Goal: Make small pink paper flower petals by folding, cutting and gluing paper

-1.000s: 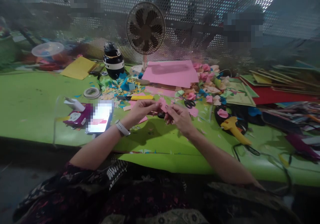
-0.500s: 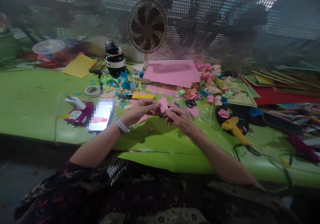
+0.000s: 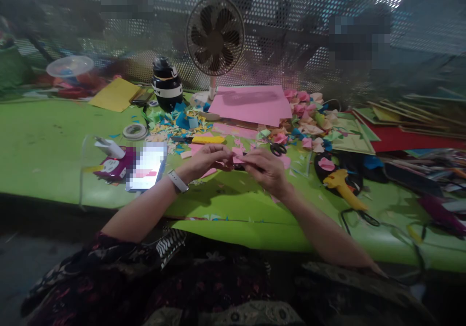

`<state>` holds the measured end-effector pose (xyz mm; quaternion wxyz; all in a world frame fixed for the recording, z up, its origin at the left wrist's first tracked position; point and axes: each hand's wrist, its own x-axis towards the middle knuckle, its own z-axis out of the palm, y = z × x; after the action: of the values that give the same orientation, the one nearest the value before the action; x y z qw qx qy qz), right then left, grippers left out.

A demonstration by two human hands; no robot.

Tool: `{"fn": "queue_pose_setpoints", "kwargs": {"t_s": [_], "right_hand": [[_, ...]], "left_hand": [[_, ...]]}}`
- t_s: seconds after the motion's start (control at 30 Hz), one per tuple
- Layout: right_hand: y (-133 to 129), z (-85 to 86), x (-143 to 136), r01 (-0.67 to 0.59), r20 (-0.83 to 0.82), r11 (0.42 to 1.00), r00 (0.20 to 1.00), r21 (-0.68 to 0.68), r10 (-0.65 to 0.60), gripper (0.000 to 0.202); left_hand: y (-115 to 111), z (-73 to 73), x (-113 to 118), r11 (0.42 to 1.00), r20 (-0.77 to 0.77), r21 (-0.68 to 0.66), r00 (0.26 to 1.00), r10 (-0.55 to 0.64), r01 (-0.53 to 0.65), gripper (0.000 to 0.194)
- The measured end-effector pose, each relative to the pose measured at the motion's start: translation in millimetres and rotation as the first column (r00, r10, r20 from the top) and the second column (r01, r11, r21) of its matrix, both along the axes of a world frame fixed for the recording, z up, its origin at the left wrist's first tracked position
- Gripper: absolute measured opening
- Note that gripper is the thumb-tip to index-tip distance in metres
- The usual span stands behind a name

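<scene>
A small piece of pink paper (image 3: 238, 158) is pinched between my two hands above the green table. My left hand (image 3: 209, 161), with a white band on its wrist, grips the paper's left side between thumb and fingers. On the other side my right hand (image 3: 266, 169) is closed on the paper, its fingers bent over the edge. Behind them lie a yellow craft knife (image 3: 207, 140) and black-handled scissors (image 3: 277, 149) among pink scraps. Left of my left wrist rests a phone (image 3: 147, 165) with its screen lit.
A fan (image 3: 215, 39) stands at the back beside a black jar (image 3: 166, 85). Pink sheets (image 3: 251, 103) and folded paper flowers (image 3: 302, 107) lie in front of the mesh. A yellow glue gun (image 3: 344, 190) with its cord is at right, a tape roll (image 3: 134, 131) at left.
My right hand has turned and shifted slightly, its fingers now over the top of the pink paper. The paper, upright before, now appears flatter and more covered. My left hand stays nearly in place.
</scene>
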<state>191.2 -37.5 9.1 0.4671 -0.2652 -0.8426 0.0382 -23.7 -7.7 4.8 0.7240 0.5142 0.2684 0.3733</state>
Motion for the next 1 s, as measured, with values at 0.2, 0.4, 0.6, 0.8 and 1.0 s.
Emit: {"fn": "queue_pose_setpoints", "kwargs": {"t_s": [0.2,0.4,0.6,0.8,1.0], "right_hand": [[0,-3.0,6,0.001,0.167,0.997,0.986,0.079,-0.014,0.027],[2,-7.9,6,0.018,0.118,0.997,0.993,0.075,-0.026,0.030],[2,-7.3,0,0.102,-0.026,0.994,0.995,0.035,-0.101,0.015],[0,-5.5,-10,0.083,-0.185,0.981,0.976,-0.178,-0.116,0.011],[-5,-5.3,-15,-0.061,-0.314,0.826,0.939,-0.560,-0.144,0.027]], "left_hand": [[-1,-0.4,2,0.999,-0.149,0.029,0.988,0.034,-0.030,0.029],[-1,2.7,4,0.995,-0.206,0.084,0.975,0.077,-0.060,0.033],[-6,6.9,7,0.979,-0.191,0.182,0.973,0.131,-0.096,0.035],[-5,0.9,5,0.980,-0.145,0.199,0.988,0.058,-0.028,0.034],[-5,1.1,1,0.971,-0.155,0.237,0.988,-0.004,0.042,0.032]]}}
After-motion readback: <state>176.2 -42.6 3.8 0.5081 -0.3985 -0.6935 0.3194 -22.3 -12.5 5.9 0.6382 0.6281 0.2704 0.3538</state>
